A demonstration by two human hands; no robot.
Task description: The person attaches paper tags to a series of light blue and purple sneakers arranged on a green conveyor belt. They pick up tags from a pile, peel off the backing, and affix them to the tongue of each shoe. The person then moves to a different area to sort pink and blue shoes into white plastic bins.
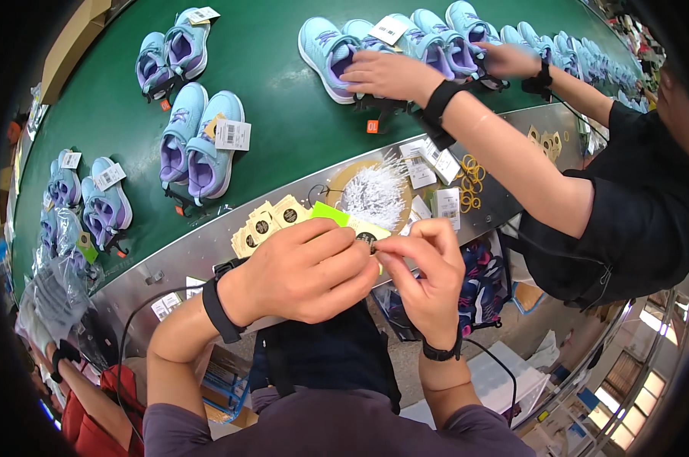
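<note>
My left hand (306, 270) is closed, its fingers curled around a pale hang tag (366, 238) with a black round emblem. A bright green card (329, 214) shows just beyond its knuckles, apparently part of the same tag set. With thumb and forefinger my right hand (428, 278) pinches the right edge of the hang tag. Beyond my hands lies a heap of white tag strings (373, 194) on a round tan base. Fanned kraft tags (262, 227) with black emblems rest on the metal ledge beside my left hand.
Light blue shoes (200, 145) with white tags stand in pairs on the green belt (272, 114). At right, a co-worker's hands (398, 76) touch more shoes (329, 53). Yellow rings (472, 183) and white labels (445, 204) lie on the ledge. Another person's arm (93, 388) is at lower left.
</note>
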